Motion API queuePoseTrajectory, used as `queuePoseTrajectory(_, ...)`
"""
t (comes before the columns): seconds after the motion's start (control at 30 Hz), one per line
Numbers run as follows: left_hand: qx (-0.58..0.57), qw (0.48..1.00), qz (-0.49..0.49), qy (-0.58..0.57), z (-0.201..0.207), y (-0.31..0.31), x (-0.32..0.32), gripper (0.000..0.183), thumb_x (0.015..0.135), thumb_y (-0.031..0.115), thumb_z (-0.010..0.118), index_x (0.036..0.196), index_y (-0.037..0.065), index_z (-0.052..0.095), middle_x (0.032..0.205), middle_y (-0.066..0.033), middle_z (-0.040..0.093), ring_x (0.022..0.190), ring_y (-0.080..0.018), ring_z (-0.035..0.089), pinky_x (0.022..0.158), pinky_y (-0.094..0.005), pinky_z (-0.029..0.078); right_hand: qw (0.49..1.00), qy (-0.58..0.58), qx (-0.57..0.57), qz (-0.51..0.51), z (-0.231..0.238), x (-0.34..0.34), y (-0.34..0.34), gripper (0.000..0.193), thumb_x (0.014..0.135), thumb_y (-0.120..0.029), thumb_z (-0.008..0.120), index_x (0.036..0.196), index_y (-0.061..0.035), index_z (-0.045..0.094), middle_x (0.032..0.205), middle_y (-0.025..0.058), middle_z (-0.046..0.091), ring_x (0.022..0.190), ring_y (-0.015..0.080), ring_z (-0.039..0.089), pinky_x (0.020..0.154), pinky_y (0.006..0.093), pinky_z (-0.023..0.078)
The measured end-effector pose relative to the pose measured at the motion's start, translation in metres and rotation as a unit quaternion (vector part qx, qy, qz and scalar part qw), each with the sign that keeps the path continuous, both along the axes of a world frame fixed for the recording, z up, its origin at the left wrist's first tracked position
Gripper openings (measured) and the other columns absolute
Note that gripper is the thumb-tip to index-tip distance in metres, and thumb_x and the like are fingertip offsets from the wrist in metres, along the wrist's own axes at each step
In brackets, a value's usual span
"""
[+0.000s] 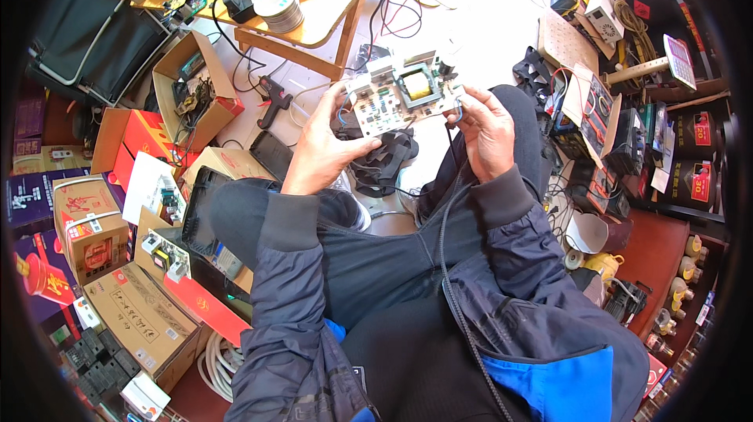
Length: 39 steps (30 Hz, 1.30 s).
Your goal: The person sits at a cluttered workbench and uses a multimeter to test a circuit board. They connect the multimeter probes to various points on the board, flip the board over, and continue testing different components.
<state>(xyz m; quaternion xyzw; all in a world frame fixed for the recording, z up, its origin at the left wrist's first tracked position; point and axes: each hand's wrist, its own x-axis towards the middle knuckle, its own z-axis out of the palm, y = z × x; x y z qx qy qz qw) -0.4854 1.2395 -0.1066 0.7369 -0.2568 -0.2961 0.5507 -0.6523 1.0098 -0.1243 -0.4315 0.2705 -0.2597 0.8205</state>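
Note:
Between my two hands, above my knees, is a circuit board [384, 110] with many small parts on its upper face. A large transformer with a yellow core [418, 86] and metal heat sinks stand up from it. My left hand [323, 147] grips the board's left edge, thumb along the near side and fingers partly hidden behind it. At the right end, the fingers of my right hand [487, 130] pinch the board's corner, near a blue wire. A dark cable runs down from that end past my right hand.
A wooden table [333, 10] ahead carries a solder spool [278, 8] and an opened device. On the floor lies a black glue gun-like tool [274, 102]. Cardboard boxes [145, 320] crowd the left side; tools, wires and shelves [682, 155] fill the right.

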Motion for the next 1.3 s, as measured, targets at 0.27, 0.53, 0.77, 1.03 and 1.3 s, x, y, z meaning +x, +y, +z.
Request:
queuePoseTrajectory(0.27,-0.084,0.996,0.0,0.042,0.007,0.004,-0.004,0.096,0.077,0.0,0.088,0.16,0.005,0.042,0.141,-0.0155,0.064,0.13,-0.0229,0.062,0.109,-0.0364,0.051,0.999,-0.002,-0.037,-0.002,0.016,-0.001,0.009,0.03,0.102,-0.003,0.067,0.13,0.0099,0.064,0.109,0.0172,0.076,0.088,0.023,0.075,0.085,0.0352,0.062)
queuePoseTrajectory(0.53,-0.125,0.991,0.031,0.029,0.025,0.017,-0.003,0.1,0.075,0.01,0.093,0.161,0.008,0.042,0.149,-0.0146,0.057,0.142,-0.0286,0.054,0.122,-0.0406,0.042,0.999,-0.037,-0.019,0.004,0.04,0.008,0.021,0.028,0.105,-0.002,0.06,0.131,0.0087,0.062,0.105,0.0163,0.073,0.086,0.0237,0.073,0.082,0.0345,0.059)
queuePoseTrajectory(0.77,-0.148,0.986,0.063,0.031,0.053,0.036,0.016,0.104,0.074,0.007,0.093,0.163,0.005,0.039,0.15,-0.0143,0.054,0.141,-0.0279,0.053,0.12,-0.0413,0.043,0.996,-0.068,0.024,0.05,0.055,0.042,0.028,0.029,0.105,-0.003,0.06,0.132,0.009,0.061,0.111,0.0181,0.074,0.089,0.0235,0.073,0.084,0.0353,0.06)
queuePoseTrajectory(1.03,-0.177,0.981,0.077,0.034,0.054,0.031,0.066,0.1,0.077,0.009,0.09,0.162,0.001,0.039,0.152,-0.0161,0.055,0.14,-0.027,0.055,0.12,-0.0404,0.043,0.998,-0.044,0.024,0.049,0.056,0.102,0.028,0.029,0.103,-0.004,0.06,0.129,0.0098,0.061,0.106,0.0165,0.074,0.084,0.0229,0.072,0.082,0.0351,0.059)
queuePoseTrajectory(1.3,-0.198,0.974,0.105,0.042,0.048,0.032,0.085,0.104,0.072,0.003,0.092,0.162,0.002,0.04,0.151,-0.0144,0.056,0.138,-0.026,0.056,0.117,-0.0397,0.047,0.997,-0.036,0.007,0.068,0.049,0.134,0.026,0.028,0.104,-0.006,0.061,0.127,0.0099,0.062,0.108,0.0161,0.074,0.084,0.0217,0.071,0.081,0.033,0.058)
